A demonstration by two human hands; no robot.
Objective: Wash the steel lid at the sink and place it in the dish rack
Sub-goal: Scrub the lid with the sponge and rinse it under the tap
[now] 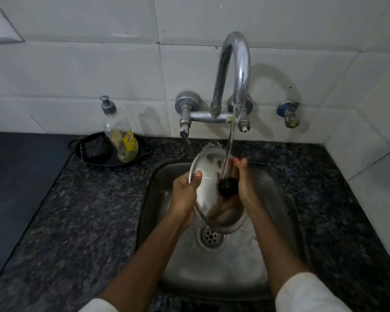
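Observation:
The steel lid (pixel 208 176) with a black knob (pixel 228 186) is held tilted on edge over the steel sink (pixel 277 199), under running water from the curved tap (pixel 234 70). My left hand (pixel 185 194) grips the lid's left rim, thumb over the edge. My right hand (pixel 243 181) lies flat against the lid's knob side, just right of the knob, fingers pointing up. The stream strikes the lid beside the knob. The lid's lower rim hangs above the drain (pixel 211 236). No dish rack is in view.
A dish-soap bottle (pixel 119 136) and a dark scrubber (pixel 97 146) sit in a black tray (pixel 142 154) on the granite counter (pixel 77 210) at the back left. A small wall valve (pixel 289 113) is right of the tap. The tiled wall closes the back and right.

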